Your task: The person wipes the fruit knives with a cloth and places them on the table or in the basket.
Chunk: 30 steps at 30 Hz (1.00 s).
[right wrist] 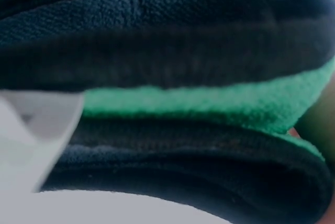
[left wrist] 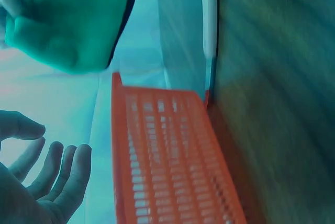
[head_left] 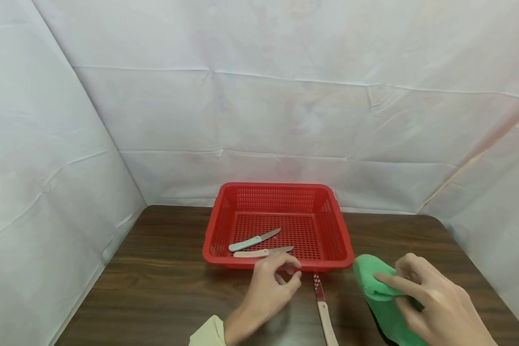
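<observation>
My right hand point(head_left: 432, 298) pinches a folded green cloth point(head_left: 374, 276) with dark edging, held up at the table's right side. Close up in the right wrist view, the cloth's dark border and inner face point(right wrist: 172, 56) fill most of the picture. My left hand point(head_left: 270, 288) hovers at the front rim of a red plastic basket point(head_left: 346, 240), its fingers loosely bent with nothing between them. Between the hands lies a knife with a beige handle point(head_left: 326, 319), its blade pointing at the basket. Inside the basket rest a pale green-handled knife point(head_left: 246, 243) and a pinkish-handled knife point(head_left: 248, 253).
The dark wooden table point(head_left: 155, 269) runs back to a white cloth backdrop point(head_left: 285, 115). Similar white sheets hang along the left and right sides. The basket stands near the table's back edge, its perforated wall point(left wrist: 162, 145) also showing in the left wrist view.
</observation>
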Motion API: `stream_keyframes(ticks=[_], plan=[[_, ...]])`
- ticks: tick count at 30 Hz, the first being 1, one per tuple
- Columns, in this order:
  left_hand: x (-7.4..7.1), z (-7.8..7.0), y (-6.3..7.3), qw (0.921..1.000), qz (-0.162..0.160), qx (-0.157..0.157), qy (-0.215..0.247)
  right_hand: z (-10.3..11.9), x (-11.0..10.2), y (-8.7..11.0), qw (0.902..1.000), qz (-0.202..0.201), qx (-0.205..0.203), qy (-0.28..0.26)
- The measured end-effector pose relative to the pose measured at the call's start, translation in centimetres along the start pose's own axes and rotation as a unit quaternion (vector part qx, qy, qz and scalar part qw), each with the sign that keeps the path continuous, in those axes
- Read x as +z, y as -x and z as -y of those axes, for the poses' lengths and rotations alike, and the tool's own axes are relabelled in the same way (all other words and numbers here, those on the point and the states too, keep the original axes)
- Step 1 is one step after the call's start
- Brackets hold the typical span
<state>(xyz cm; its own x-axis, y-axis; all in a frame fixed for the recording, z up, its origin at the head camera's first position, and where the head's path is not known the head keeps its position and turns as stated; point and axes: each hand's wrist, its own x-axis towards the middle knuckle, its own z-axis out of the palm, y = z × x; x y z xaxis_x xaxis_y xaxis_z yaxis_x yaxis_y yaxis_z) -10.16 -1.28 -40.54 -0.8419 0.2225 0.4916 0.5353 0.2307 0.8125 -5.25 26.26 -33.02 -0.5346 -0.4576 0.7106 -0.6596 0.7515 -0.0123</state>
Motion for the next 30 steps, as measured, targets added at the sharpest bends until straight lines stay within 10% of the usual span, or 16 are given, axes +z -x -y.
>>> stream_keyframes(ticks=[8, 13, 22, 30], plan=[[2.3, -0.2, 0.7, 0.9971, 0.057, 0.043, -0.027, -0.5, 0.2, 0.4, 0.9999, 0.000, 0.011, 0.005], [3.6, -0.1, 1.0, 0.9869, 0.157, -0.013, -0.036, -0.7, 0.5, 0.6, 0.9998, 0.014, 0.016, -0.002], [6.5, 0.1, 2.6, 0.9138, 0.345, -0.214, 0.005, -0.9, 0.5, 0.5, 0.9988, 0.037, 0.032, -0.002], [8.2, 1.3, 2.8, 0.9086, 0.384, -0.123, -0.110, -1.1, 0.8, 0.8, 0.9972, 0.055, 0.049, -0.010]])
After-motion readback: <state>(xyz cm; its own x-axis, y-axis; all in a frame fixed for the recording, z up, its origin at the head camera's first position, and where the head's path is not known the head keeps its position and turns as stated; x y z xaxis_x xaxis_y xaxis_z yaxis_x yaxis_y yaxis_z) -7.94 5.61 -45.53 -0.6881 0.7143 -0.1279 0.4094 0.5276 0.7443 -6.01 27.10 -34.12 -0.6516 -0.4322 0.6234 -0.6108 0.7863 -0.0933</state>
